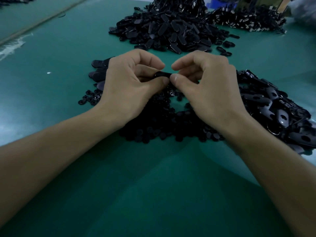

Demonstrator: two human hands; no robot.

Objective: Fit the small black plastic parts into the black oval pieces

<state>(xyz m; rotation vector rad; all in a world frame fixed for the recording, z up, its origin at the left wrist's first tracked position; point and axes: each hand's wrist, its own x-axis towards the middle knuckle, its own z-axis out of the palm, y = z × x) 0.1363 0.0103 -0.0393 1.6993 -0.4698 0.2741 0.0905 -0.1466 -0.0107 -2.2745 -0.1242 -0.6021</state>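
Hands: left hand (130, 82) pinches one oval piece (162, 75) betw. thumb & curled fingers; right hand (205, 86) is curled too, thumb tip against the piece's other end.
Small part: can't tell if one is already under the fingers, hidden.
Oval piece: held just above the bench (59, 57), long axis running hand to hand.
Small parts pile (162, 124): right below the oval piece, nearer the person, partly under both wrists.
Loose ovals (99, 72): just left of the oval piece, behind the left hand.
Holed ovals pile (273, 108): right of the oval piece, past the right hand.
Big heap (171, 29): beyond the oval piece, well apart.
Handling (est.): light, stiff moulded plastic, glossy so prob. slippery; shouldn't bend or break under thumb press.
Where to hold (est.): oval by its two ends or long edges, leaving the middle hole free; small part by its rim w/ fingertips.
Risk (est.): the part slips out & gets lost in the black pile below.
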